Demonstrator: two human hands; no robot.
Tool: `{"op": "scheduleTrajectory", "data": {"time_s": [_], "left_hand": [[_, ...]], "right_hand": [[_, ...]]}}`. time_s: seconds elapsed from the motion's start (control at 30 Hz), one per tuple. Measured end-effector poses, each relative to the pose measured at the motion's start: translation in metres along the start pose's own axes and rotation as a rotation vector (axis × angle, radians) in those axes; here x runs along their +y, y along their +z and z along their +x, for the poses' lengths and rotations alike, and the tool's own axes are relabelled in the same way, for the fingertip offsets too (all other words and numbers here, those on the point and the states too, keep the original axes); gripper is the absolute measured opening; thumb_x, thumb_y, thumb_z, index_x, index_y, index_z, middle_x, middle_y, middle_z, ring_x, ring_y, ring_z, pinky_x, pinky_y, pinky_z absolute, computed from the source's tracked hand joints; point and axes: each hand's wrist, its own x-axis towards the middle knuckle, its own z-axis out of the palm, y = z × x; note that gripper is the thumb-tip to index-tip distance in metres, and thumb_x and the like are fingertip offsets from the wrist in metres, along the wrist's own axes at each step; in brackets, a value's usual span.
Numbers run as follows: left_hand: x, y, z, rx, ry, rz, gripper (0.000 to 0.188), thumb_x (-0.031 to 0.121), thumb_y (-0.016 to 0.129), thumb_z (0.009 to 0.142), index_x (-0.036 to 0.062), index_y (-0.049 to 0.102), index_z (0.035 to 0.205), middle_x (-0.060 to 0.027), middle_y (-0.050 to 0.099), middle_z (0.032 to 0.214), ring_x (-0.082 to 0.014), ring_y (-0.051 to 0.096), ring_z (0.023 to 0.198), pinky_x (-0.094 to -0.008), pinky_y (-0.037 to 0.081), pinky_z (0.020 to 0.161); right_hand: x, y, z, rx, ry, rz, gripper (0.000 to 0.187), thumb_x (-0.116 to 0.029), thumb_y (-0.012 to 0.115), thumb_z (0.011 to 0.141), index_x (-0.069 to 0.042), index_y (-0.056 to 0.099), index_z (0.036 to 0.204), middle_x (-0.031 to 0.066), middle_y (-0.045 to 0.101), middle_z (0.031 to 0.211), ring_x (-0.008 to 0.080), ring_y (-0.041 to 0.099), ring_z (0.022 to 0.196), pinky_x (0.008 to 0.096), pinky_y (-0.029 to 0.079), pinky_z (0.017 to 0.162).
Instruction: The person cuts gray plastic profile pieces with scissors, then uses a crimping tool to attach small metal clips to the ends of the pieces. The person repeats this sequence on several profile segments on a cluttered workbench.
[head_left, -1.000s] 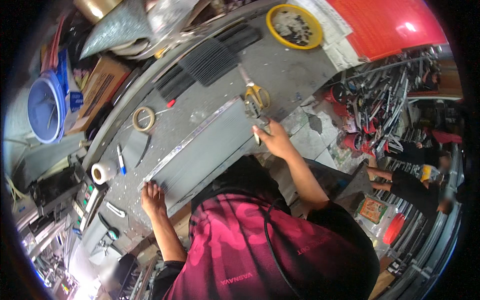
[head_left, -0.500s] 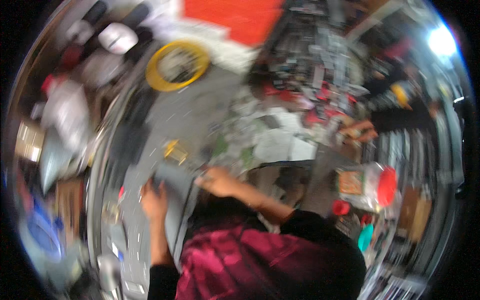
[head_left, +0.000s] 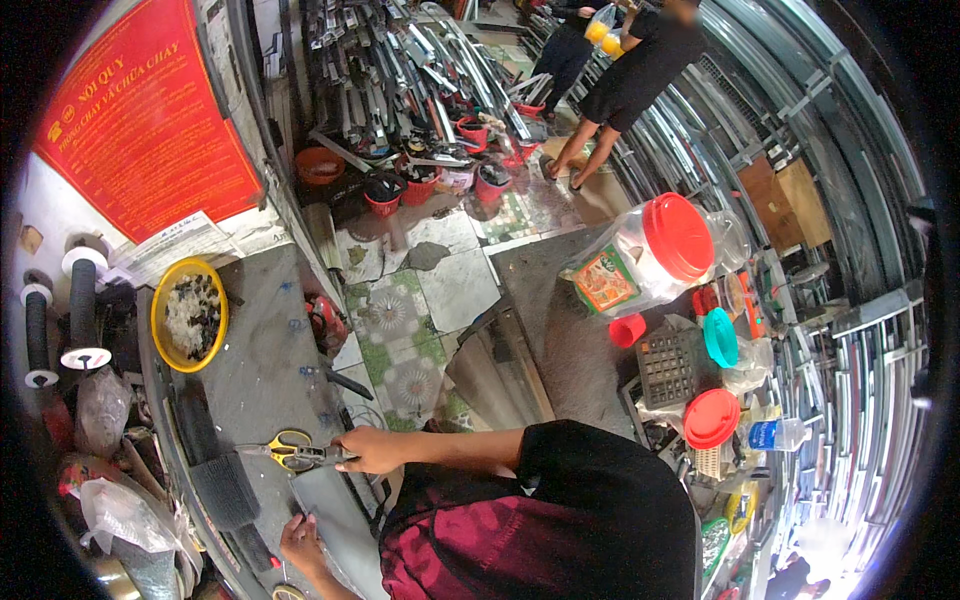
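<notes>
A smooth grey panel (head_left: 336, 510) lies on the worktop in front of my body. My left hand (head_left: 303, 545) is at its left edge, fingers bent and closed on the edge. My right hand (head_left: 372, 450) reaches across above the panel, its fingers closed around a dark hand tool (head_left: 328, 455) whose exact kind I cannot make out. Just left of that tool, and overlapping it in view, yellow-handled scissors (head_left: 290, 450) lie with blades to the left. A black mesh roll (head_left: 225, 493) sits beyond the scissor tips.
A yellow basin (head_left: 160, 318) of small parts stands on the far left worktop. To the right are a red-lidded plastic jar (head_left: 640, 255), a calculator (head_left: 667, 370) and a water bottle (head_left: 780, 435). Metal profiles (head_left: 400, 70) and a standing person (head_left: 640, 70) are farther off.
The view has swung round, and the earlier blur is gone. My right hand has come to the dark tool by the scissors. My left hand stays by the grey panel.
</notes>
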Motion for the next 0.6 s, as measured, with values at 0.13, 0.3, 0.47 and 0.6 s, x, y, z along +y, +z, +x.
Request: {"op": "scheduleTrajectory", "data": {"time_s": [0.13,0.3,0.47,0.6], "left_hand": [[0.002,-0.008,0.003,-0.045,-0.132,-0.095,0.032,0.011,0.094,0.094,-0.0040,0.079,0.117,-0.0059,0.079,0.089,-0.0087,0.062,0.064,-0.0259,0.044,0.049],[0.005,-0.011,-0.005,-0.036,-0.187,-0.204,0.027,0.015,0.095,0.094,0.0004,0.082,0.112,0.0028,0.071,0.080,-0.0054,0.054,0.062,-0.0247,0.041,0.050],[0.014,-0.016,-0.015,-0.005,-0.179,-0.234,0.021,0.016,0.094,0.096,0.0047,0.084,0.110,0.0075,0.064,0.077,-0.0039,0.050,0.062,-0.0238,0.041,0.053],[0.026,-0.018,-0.017,-0.029,-0.164,-0.252,0.018,0.017,0.093,0.097,0.0068,0.085,0.108,0.0077,0.065,0.079,-0.0042,0.052,0.064,-0.0234,0.042,0.054]], "right_hand": [[-0.007,0.004,0.011,-0.018,0.004,-0.032,0.053,-0.043,0.070,0.109,0.002,0.064,0.135,0.0326,0.073,0.103,0.0565,0.070,0.103,0.0611,0.055,0.090],[-0.021,0.011,0.017,-0.022,-0.028,-0.012,0.055,-0.042,0.071,0.109,0.004,0.064,0.137,0.0331,0.072,0.098,0.0566,0.071,0.098,0.0620,0.055,0.088],[-0.034,0.015,0.016,-0.121,-0.056,-0.044,0.056,-0.042,0.071,0.109,0.004,0.063,0.139,0.0329,0.074,0.105,0.0557,0.071,0.103,0.0587,0.057,0.091],[-0.048,0.027,0.021,-0.217,-0.127,0.087,0.055,-0.039,0.072,0.109,0.005,0.062,0.140,0.0327,0.074,0.112,0.0540,0.071,0.109,0.0575,0.056,0.094]]}}
